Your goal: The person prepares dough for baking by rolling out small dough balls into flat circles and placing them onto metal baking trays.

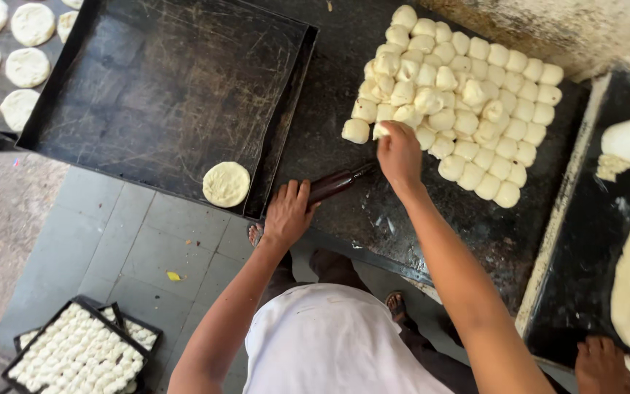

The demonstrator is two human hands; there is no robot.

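Dark brown rolling pin (337, 184) lies tilted on the black counter (402, 219), just right of the tray's corner, one end under the left hand (288, 211). Small pale dough piece (381, 131) pinched in the right hand (399, 152), at the lower-left edge of the dough heap on that counter.

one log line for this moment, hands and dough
left hand on rolling pin | right hand picking dough ball from pile | one flat disc on black tray
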